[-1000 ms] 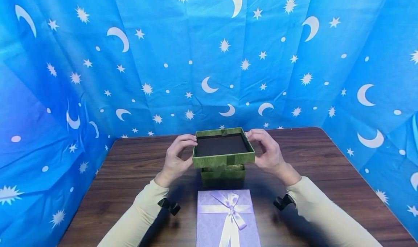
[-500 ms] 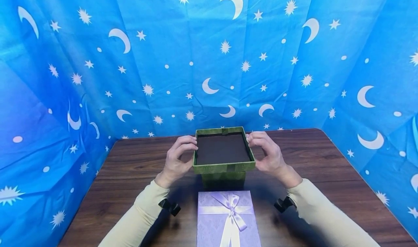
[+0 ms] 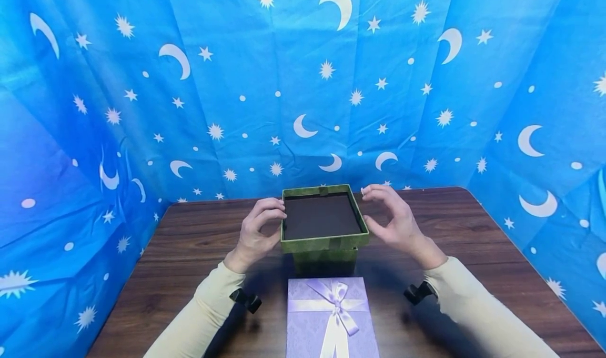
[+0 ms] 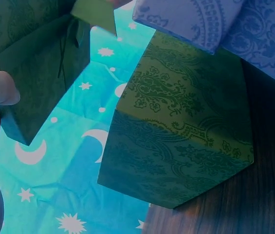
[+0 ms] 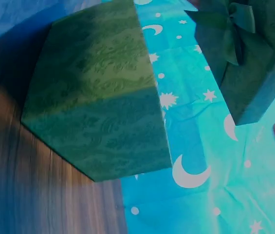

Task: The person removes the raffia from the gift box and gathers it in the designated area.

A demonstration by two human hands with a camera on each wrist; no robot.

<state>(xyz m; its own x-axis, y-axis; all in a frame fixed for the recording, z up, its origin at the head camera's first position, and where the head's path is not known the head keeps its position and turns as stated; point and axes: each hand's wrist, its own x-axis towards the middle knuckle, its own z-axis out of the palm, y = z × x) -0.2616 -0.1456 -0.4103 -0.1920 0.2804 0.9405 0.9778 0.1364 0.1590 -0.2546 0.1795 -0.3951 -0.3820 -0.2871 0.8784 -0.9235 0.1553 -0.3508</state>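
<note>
My left hand (image 3: 255,234) pinches the left side of a green box lid (image 3: 310,244), which hangs upside down with its dark inside facing up. A green ribbon bow (image 5: 242,19) shows on the lid's underside in the right wrist view. Just off the lid's right side is my right hand (image 3: 397,221), fingers loosely curved and parted from the thumb, with the thumb tip near the rim. Below the lid stands a patterned green box (image 4: 176,112) on the table, its opening hidden by the lid in the head view.
A lilac gift box (image 3: 307,324) with a satin bow (image 3: 337,302) lies in front of the green box, nearer to me. The dark wooden table (image 3: 189,242) ends at a blue cloth backdrop (image 3: 293,47) with white moons and stars.
The lid has tipped so that more of its dark inside faces me. My right hand has let go of it and drawn back to the right; the left keeps its hold.
</note>
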